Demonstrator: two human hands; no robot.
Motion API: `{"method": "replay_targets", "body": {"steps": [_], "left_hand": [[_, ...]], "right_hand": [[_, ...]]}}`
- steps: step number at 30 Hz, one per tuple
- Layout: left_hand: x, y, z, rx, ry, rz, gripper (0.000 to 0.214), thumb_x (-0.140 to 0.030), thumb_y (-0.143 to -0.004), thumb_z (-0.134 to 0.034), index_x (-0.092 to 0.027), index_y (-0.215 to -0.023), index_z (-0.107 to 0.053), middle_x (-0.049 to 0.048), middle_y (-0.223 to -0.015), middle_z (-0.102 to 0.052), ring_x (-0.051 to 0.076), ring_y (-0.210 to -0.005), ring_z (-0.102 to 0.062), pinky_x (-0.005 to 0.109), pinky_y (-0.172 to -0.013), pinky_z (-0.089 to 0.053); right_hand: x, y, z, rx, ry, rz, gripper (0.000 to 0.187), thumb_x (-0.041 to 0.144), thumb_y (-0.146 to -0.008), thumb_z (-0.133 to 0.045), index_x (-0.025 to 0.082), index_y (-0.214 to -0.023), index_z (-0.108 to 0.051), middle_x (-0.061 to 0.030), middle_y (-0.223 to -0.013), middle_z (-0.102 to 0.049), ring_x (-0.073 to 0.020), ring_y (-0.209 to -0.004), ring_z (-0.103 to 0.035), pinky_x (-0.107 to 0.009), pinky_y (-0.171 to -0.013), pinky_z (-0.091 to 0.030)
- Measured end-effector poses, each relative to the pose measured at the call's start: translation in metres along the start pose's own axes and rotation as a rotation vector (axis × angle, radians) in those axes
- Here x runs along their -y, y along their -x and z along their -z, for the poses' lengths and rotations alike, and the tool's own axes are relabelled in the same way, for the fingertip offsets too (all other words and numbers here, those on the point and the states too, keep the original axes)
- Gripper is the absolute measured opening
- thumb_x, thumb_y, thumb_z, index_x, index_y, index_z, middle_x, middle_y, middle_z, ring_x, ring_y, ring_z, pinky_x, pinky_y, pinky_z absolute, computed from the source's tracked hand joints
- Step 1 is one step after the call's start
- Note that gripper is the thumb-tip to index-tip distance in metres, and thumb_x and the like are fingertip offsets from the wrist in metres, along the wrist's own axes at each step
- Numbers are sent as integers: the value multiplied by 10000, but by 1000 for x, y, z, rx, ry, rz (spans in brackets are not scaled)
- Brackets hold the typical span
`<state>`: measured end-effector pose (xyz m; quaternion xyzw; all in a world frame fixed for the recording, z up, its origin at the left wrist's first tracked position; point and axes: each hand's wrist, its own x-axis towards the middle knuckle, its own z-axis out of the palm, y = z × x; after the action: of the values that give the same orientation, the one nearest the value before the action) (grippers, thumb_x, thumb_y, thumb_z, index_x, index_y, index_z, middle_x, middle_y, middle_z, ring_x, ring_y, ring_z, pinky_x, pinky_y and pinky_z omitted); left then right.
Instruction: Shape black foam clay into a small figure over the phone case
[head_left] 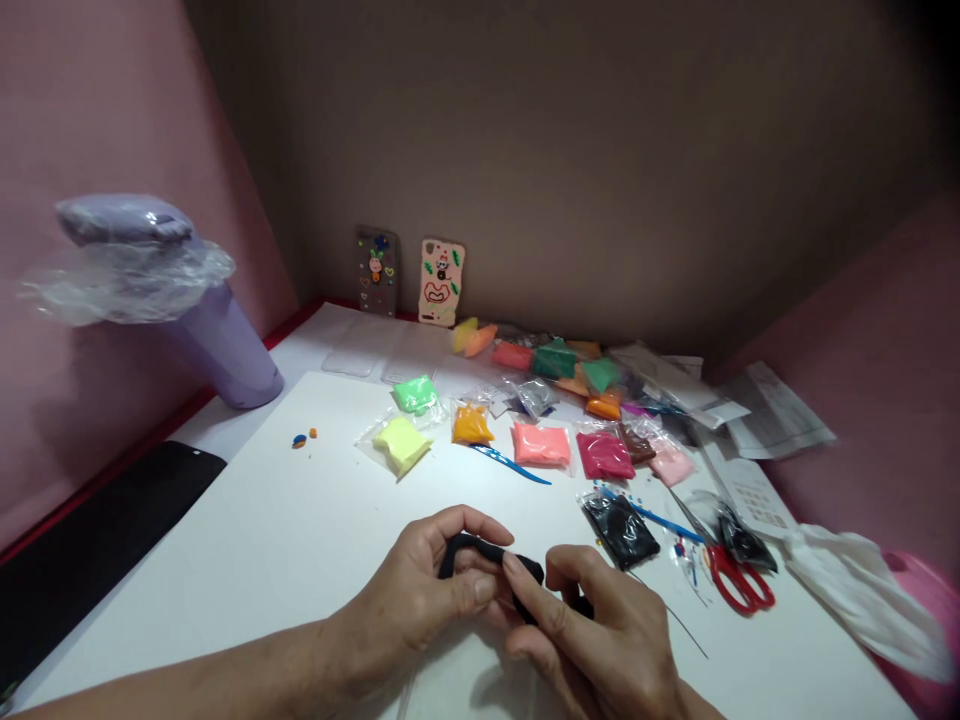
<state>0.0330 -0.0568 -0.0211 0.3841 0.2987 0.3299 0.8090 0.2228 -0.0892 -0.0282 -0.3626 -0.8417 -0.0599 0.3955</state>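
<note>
Both hands close around one soft, matte black, clay-like strip (480, 546) bent into a curve. The left hand (420, 585) grasps it with the fingers curled over its far side and the thumb below, leaving a small gap within the curl; the right hand (607, 630) grasps the other end, its index fingertip pressed onto the strip. The right fingers cover part of the strip, so its full shape cannot be made out, and another black bit shows under the right hand. Directly below the grip lies a flat, see-through panel (457, 690), cut off by the bottom edge and mostly hidden by the hands.

Just right of the grip and slightly beyond is a black packet in clear plastic (621, 530); farther right lie red-handled metal scissors (739, 580). Straight beyond the grip rests a curved blue plastic tool (511, 464), with a salmon-pink packet (541, 445) just past it and a pale yellow packet (401, 445) to the left. Far to the right, a white printed sheet (754, 492) bears markings too small to read. Farthest beyond the grip, two decorated phone cases (442, 282) lean against the wall.
</note>
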Motion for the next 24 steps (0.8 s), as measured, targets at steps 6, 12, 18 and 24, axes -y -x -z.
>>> {"method": "replay_targets", "body": {"steps": [6,12,18,24], "left_hand": [[-1,0,0,15,11,23,361,-187,-715,-725,-129,-1023,-546,64,-820,-652,146,-767,-622,264,-725,-453],[-1,-1,0,-3,-12,12,349,-194,-741,-708,-125,-1042,-546,50,-817,-632,122,-749,-601,237,-711,-424],[1,-2,2,56,37,13,390,-204,-756,-699,-123,-1084,-502,79,-858,-652,161,-794,-643,298,-772,-464],[3,-1,1,59,76,17,363,-197,-761,-695,-121,-1063,-508,116,-927,-665,185,-835,-665,339,-822,-468]], "right_hand": [[1,-1,0,4,-6,1,347,370,-887,-519,106,-1055,-671,-85,-783,-525,-126,-591,-502,-224,-439,-446],[2,-3,-1,4,-55,-23,332,403,-880,-518,162,-1017,-700,-71,-788,-499,-117,-565,-477,-228,-429,-440],[-2,-3,1,-41,-73,-33,313,350,-883,-529,142,-1048,-694,-96,-853,-504,-130,-622,-504,-226,-452,-445],[-5,2,1,-27,34,-37,285,213,-839,-581,114,-1091,-675,-126,-893,-546,-148,-650,-529,-251,-486,-460]]}}
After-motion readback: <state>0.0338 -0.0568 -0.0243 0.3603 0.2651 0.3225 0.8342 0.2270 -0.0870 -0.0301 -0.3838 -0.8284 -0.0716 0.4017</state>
